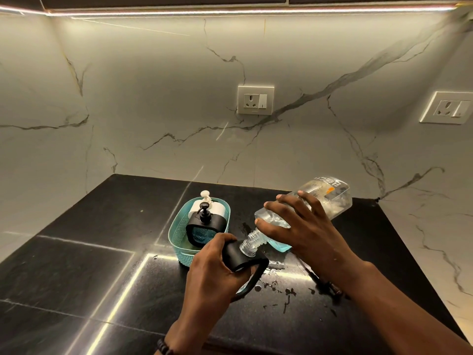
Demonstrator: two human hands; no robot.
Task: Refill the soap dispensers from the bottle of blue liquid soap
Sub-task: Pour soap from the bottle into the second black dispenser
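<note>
Bottle of blue liquid soap [302, 213]: clear, tipped neck-down, base raised toward the marble wall [153, 111]; small pool of blue liquid settled at the shoulder by the ribbed neck. Neck mouth touching the clear threaded opening of the black dispenser [243, 257]. Held above the black worktop [76, 265], just right of the teal basket [179, 242].

Right hand [304, 231]: closed over the bottle's body from above, fingers spread across the clear side.

Left hand [215, 267]: wrapped around the black dispenser, tilting it so the opening meets the bottle neck. Beaded band at the wrist.

Teal basket: resting on the worktop, left of the bottle. Contains a second black dispenser [202, 226] with pump fitted and blue liquid visible in the clear window, and behind it a white dispenser [207, 204] with white pump.

Worktop right of the basket, below the bottle: wet splashes and droplets [279, 290].

Wall behind the basket: socket plate [255, 99]; second plate [448, 108] at far right.
</note>
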